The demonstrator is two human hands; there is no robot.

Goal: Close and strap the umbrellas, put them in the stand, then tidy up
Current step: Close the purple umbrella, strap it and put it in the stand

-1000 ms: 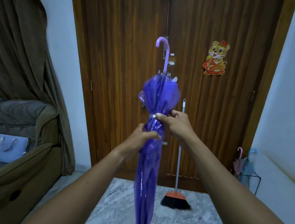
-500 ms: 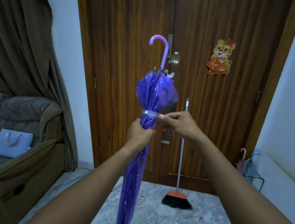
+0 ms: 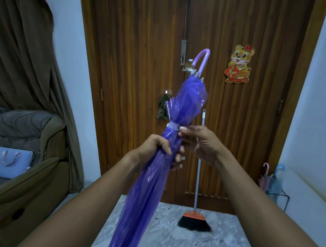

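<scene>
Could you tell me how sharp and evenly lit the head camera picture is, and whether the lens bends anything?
Head view: dim, bluish indoor light; the umbrella and both hands are fairly sharp; small glints on its plastic below the left hand; the door frame bows outward from wide-angle distortion; the stand by the right wall is small and soft; the curtain falls into shadow.

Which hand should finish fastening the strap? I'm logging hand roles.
Probably the right hand: its fingertips already pinch the strap around the purple umbrella. The left hand is shut around the canopy below, steadying it.
</scene>
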